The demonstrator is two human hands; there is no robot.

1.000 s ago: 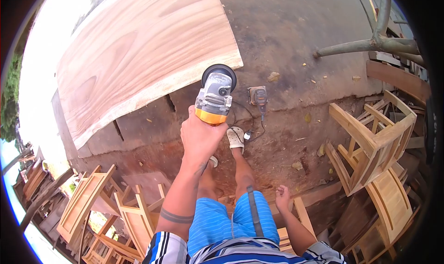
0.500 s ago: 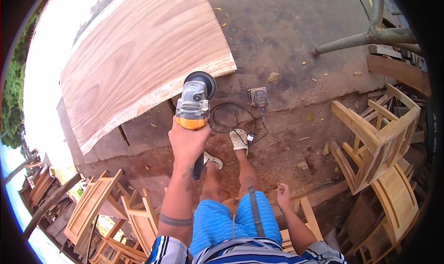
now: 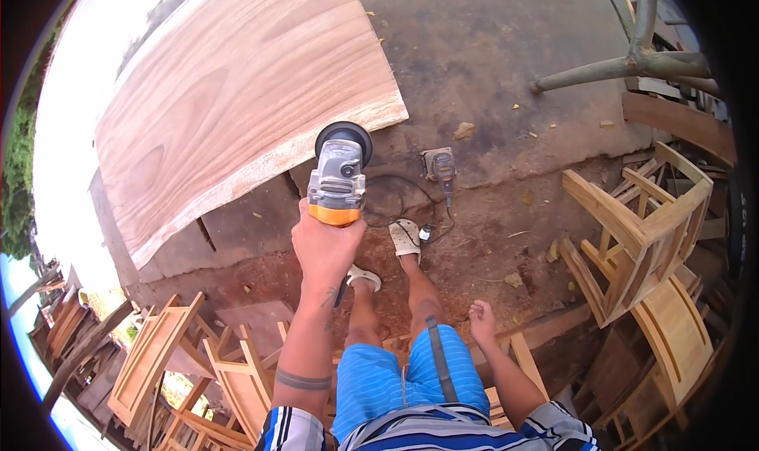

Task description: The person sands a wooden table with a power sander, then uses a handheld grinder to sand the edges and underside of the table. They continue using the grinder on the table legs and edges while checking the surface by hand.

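My left hand point(image 3: 328, 244) is wrapped around the body of an angle grinder point(image 3: 340, 178) with a grey head and an orange band. Its round black disc point(image 3: 345, 141) points away from me and overlaps the near edge of a wide wooden slab point(image 3: 237, 95) in this view. The slab shows wavy grain and a pale, rough edge. Down by my thigh on the right, my right hand point(image 3: 481, 321) hangs with its fingers curled in and nothing visible in them.
A small square-based sander point(image 3: 439, 165) lies on the ground beside a looped black cable, near my shoe point(image 3: 405, 237). Wooden chair frames point(image 3: 644, 230) stand at the right, and more frames point(image 3: 158, 356) at the lower left. A metal pole structure point(image 3: 632, 64) reaches in at upper right.
The grinder in my left hand has shifted slightly right and turned a little more upright. My right hand has moved only slightly. The whole view has shifted a little.
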